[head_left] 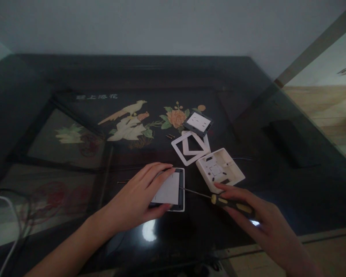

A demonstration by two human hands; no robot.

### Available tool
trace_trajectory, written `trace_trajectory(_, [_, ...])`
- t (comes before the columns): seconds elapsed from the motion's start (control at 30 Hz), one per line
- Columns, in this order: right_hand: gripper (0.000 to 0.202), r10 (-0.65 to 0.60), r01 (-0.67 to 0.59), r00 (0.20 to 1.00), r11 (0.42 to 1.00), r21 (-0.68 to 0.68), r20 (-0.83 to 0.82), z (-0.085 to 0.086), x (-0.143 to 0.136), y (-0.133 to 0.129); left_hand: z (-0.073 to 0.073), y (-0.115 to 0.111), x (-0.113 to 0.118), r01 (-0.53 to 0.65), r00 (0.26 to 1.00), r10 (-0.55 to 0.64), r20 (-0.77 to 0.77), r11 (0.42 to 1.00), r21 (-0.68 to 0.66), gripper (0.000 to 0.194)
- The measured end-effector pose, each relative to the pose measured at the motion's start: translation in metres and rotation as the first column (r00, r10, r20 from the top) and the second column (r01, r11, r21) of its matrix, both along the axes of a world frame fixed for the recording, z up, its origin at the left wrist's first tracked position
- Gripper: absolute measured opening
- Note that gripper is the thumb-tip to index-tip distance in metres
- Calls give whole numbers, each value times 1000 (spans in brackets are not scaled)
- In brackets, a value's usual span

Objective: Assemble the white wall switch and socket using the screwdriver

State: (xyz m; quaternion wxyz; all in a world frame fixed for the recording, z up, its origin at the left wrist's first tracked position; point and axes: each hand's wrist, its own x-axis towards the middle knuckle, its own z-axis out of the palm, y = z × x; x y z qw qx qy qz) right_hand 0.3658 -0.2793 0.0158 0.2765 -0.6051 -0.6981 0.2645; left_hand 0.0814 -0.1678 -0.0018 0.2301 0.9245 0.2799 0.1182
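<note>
My left hand (150, 190) is closed over a wall plate (173, 192) with a white face and dark grey edges, set in a white surround. The fingers cover its left part, with the thumb at the near edge. In my right hand (259, 215) is a screwdriver (233, 206) with a black and yellow handle. Its thin shaft points left, and the tip meets the plate's right edge. Just beyond that hand, an open white mounting box (230, 169) lies with its hollow side up. Whether the tip sits in a slot is too small to tell.
White square frames (177, 145) overlap behind the box, and a socket plate (198, 122) rests behind them. Small screws (170, 136) lie left of the frames, more (122, 182) by my left hand. A white cable (13, 215) hangs at the left of the glossy black tabletop (75, 77).
</note>
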Motion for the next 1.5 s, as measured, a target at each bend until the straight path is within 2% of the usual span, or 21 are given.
trace_trajectory(0.27, [20,5,-5,1000,1000,-17,23,-3,7,-1,-3,-3,3,-22,1000,21,23,1000,15,65])
trace_trajectory(0.53, [25,106,-104,991,994,-34,84,-6,26,17,-6,-8,8,-86,995,86,57,996,13,63])
trace_trajectory(0.63, [31,111,-109,993,993,-50,50,-9,35,22,-6,-8,9,-95,994,94,49,996,5,63])
trace_trajectory(0.9, [51,147,-145,984,989,20,-100,-10,43,25,-5,-10,6,-86,996,86,23,996,4,62])
trace_trajectory(1.13, [54,60,-60,997,998,-1,-38,-7,53,22,-5,-9,8,-91,996,91,13,996,6,62])
trace_trajectory(1.33, [42,-84,83,993,996,-17,-84,-11,63,28,-5,-9,8,-86,996,86,6,996,13,61])
trace_trajectory(1.5, [47,-184,186,981,982,-27,55,-15,70,39,-6,-9,9,-88,996,88,12,996,31,62])
